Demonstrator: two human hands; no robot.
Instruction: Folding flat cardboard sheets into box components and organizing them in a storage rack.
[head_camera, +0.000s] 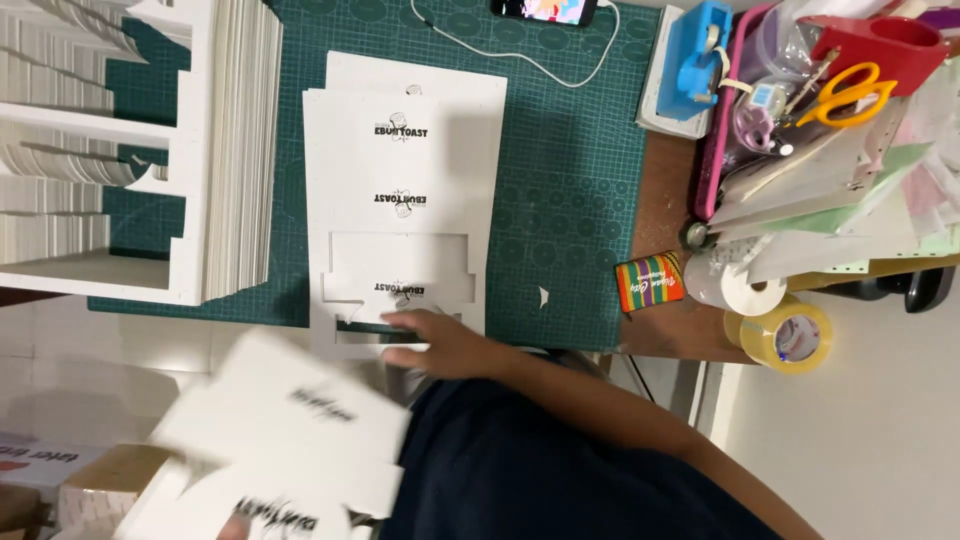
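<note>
My right hand (440, 340) lies flat, fingers spread, on the near edge of the die-cut white card sheet (400, 270) that tops a small pile on the green cutting mat (560, 200). My left hand (235, 527) is barely in view at the bottom edge under a blurred white cut-out card (290, 420); it appears to hold that card, but I cannot tell its grip. A tall stack of white card (240, 140) stands just left of the pile, against a white rack (100, 150) of more sheets. Beyond the pile lie a phone (545, 10) and its white cable (520, 55). Well to the right on the desk (665, 200): a blue tape dispenser (695, 50), orange-handled scissors (850, 95), a striped small box (650, 280), a white roll (735, 285) and a roll of clear tape (790, 338). Nothing stands between my right hand and the sheet.
</note>
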